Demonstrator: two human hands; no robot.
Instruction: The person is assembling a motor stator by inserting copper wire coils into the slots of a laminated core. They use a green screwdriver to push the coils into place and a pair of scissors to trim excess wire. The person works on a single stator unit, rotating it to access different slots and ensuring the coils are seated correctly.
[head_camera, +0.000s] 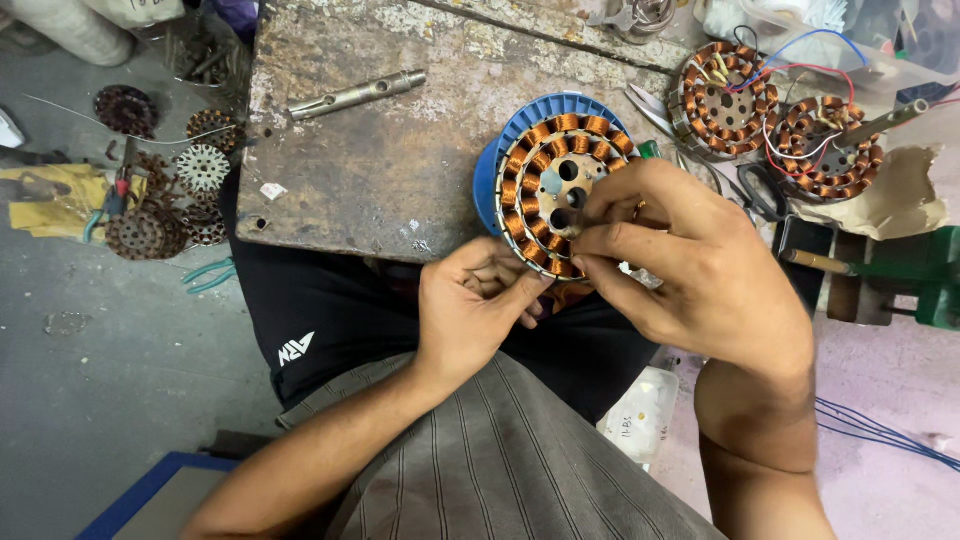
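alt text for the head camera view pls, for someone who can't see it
Two bare hands, left hand and right hand, hold a round copper-wound motor stator against a blue plastic disc at the edge of a worn metal-topped workbench. Two more wound stators with coloured wires lie at right.

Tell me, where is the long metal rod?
In the head view, the metal rod lies on the worn workbench, upper left of the copper-wound stator that both hands hold.
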